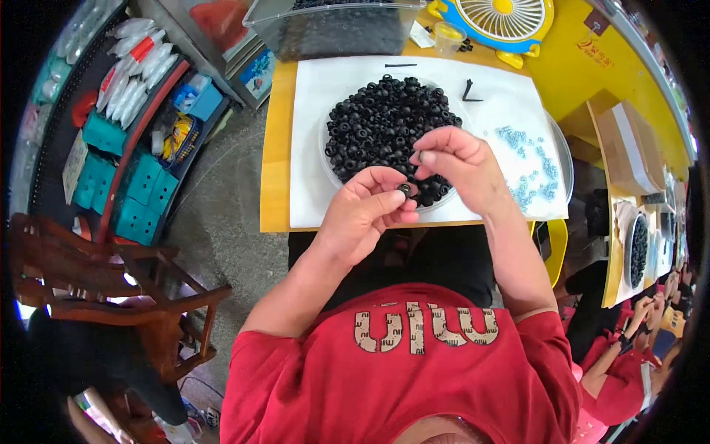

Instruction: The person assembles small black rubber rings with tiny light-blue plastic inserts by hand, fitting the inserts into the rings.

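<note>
Between the thumb and fingers of my left hand [362,207] is a small round black part with a hole [404,190], held near the table's front edge. My right hand [466,166] is slightly higher and to the right, its thumb and forefinger pinched together. Whatever sits in that pinch is too small to make out. Under and beyond both hands a heap of similar black parts [392,122] fills a shallow round tray [323,140]. Small clear bluish pieces [529,166] lie scattered to the right of my right hand.
White sheeting [310,96] covers the yellow table [275,163]. Two thin black tools [471,92] [400,65] lie beyond the heap. At the back stand a clear bin [340,33], a plastic cup [448,38] and a fan [504,22]. A wooden chair [148,314] is at left; another person [621,377] sits at right.
</note>
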`<action>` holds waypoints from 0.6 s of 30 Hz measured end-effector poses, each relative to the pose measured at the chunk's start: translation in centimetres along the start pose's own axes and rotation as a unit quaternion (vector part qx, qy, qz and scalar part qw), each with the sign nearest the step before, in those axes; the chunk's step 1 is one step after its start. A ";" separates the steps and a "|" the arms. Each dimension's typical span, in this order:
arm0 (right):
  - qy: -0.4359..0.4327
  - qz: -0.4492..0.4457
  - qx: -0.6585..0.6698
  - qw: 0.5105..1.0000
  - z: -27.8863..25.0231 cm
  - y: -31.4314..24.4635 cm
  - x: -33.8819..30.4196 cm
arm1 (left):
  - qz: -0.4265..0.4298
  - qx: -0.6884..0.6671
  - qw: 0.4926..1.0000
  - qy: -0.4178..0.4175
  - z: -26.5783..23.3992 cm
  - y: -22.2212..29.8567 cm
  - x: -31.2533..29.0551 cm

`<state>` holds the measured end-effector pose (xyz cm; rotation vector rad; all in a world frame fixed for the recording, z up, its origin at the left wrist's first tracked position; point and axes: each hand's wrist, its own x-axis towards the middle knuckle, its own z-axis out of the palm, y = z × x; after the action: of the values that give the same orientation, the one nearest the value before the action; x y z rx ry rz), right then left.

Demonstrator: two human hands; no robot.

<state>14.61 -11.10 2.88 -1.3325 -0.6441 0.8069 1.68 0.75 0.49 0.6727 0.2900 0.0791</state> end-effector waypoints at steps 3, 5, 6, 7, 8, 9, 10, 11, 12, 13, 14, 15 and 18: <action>0.019 -0.050 -0.008 0.999 0.7 0.7 -1.7 | 0.008 0.006 1.000 0.002 0.8 -0.7 0.1; 0.051 -0.096 -0.064 0.992 1.1 1.3 -2.6 | 0.016 0.007 1.000 0.006 1.1 -1.0 0.0; 0.051 -0.099 -0.062 0.992 1.3 1.5 -3.2 | 0.029 0.000 1.000 -0.001 1.2 -1.2 0.0; 0.067 -0.111 -0.094 0.987 1.6 1.7 -3.7 | 0.043 -0.006 0.999 -0.007 1.4 -1.3 -0.1; 0.084 -0.122 -0.126 0.981 1.8 1.9 -4.2 | 0.043 -0.003 0.999 -0.006 1.7 -1.5 -0.2; 0.088 -0.145 -0.147 0.975 1.8 2.2 -4.5 | 0.056 0.009 0.998 0.004 2.0 -1.6 -0.4; 0.088 -0.147 -0.144 0.975 1.8 2.3 -4.7 | 0.069 0.020 0.997 0.014 2.3 -1.8 -0.5; 0.089 -0.151 -0.121 0.977 1.9 2.4 -5.0 | 0.069 0.023 0.997 0.015 2.6 -1.9 -0.8; 0.089 -0.155 -0.097 0.979 1.9 2.6 -5.2 | 0.084 0.052 0.995 0.030 2.9 -2.1 -1.0; 0.090 -0.156 -0.094 0.979 2.0 2.7 -5.4 | 0.100 0.080 0.991 0.045 3.1 -2.3 -1.1; 0.094 -0.162 -0.092 0.978 2.0 2.8 -5.6 | 0.100 0.082 0.991 0.044 3.2 -2.4 -1.2; 0.098 -0.168 -0.089 0.977 2.1 2.9 -5.8 | 0.116 0.090 0.988 0.048 3.4 -2.5 -1.3; 0.111 -0.221 -0.124 0.961 2.1 3.3 -6.3 | 0.147 0.110 0.981 0.057 3.8 -2.8 -1.6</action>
<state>8.83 -14.83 0.17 -1.4065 -0.8432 0.2146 1.20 -4.02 1.96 0.9293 0.3099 0.3724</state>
